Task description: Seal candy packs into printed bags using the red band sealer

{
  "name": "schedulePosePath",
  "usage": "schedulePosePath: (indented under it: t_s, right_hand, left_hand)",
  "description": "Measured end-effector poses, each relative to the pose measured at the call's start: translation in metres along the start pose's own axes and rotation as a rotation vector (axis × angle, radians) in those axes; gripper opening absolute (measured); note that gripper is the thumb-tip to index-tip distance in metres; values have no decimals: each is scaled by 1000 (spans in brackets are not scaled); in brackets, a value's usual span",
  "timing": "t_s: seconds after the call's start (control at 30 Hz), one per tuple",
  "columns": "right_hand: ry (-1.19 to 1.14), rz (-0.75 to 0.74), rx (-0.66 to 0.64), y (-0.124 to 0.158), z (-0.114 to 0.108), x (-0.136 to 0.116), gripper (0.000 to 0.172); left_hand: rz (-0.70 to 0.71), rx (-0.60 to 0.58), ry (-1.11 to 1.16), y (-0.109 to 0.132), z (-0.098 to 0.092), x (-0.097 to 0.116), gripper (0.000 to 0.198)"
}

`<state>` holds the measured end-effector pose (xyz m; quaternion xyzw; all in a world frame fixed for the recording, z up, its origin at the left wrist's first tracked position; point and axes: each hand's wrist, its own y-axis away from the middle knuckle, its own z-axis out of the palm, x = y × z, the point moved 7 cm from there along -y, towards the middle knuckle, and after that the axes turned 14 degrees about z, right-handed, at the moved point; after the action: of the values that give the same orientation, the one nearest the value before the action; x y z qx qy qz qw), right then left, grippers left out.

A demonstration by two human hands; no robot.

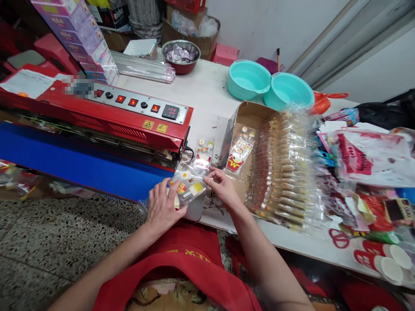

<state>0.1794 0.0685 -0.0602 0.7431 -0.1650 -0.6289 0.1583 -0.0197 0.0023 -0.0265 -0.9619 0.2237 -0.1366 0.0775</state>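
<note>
A clear plastic packet (192, 186) with small food-shaped pieces, among them an egg and a yellow popsicle, lies in front of me at the end of the sealing machine. My left hand (164, 203) grips its left side, fingers over the top and thumb near the lower edge. At the upper right corner, my right hand (222, 185) pinches the packet's edge between thumb and fingertips. Just beyond it rests another packet (203, 156) with a red fries-box shape. To the right, a cardboard box (257, 111) holds a row of upright filled packets (282, 168).
Left of my hands runs the red sealing machine (129, 125) with its blue belt (81, 155). Behind stand two turquoise basins (248, 80) and a metal bowl (180, 56). Bags, red-handled scissors (339, 238) and paper cups (389, 268) crowd the right side.
</note>
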Motion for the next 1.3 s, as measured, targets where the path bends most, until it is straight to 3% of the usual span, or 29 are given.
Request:
schedulePosePath:
  t_s: [0.1,0.2,0.33,0.43,0.5,0.73,0.8,1.0,1.1,1.17,1.23,1.3]
  right_hand:
    - [-239,162,-93,2,16,8,45]
    - [-359,179,-28,0,17,6,42]
    - [-247,110,-48,-1,21,-16,36]
    - [-200,114,-108,0,30,-26,35]
    - [-182,127,-114,-1,34,-23,35]
    - [-208,97,-30,-13,39,-1,35]
    - [-273,114,-26,-22,40,2,38]
    - [-394,206,-32,-68,59,3,52]
    - [-379,196,-76,-77,83,-4,54]
    - [-367,143,-68,-76,87,-12,53]
    - [-313,-7,74,-77,63,-24,49]
    - [-192,-169,393,-77,10,-35,44]
  left_hand:
    - [-70,59,32,5,-2,-4,69]
    - [-193,78,253,3,4,-17,78]
    - [-528,163,874,-22,14,-49,76]
    - [-719,115,1380,-49,27,-58,56]
    - [-815,88,1529,-57,34,-60,46]
    - [-900,387,1410,-53,52,-75,37]
    - [-918,395,1406,-54,56,-79,36]
    - [-1031,234,1466,-43,57,-98,45]
    - [-1025,308,1459,-38,50,-112,48]
    - [-1025,398,1469,-35,46,-123,46]
    - [-1047,498,1440,-30,42,-140,43]
    - [-1073,596,1338,-23,37,-166,41]
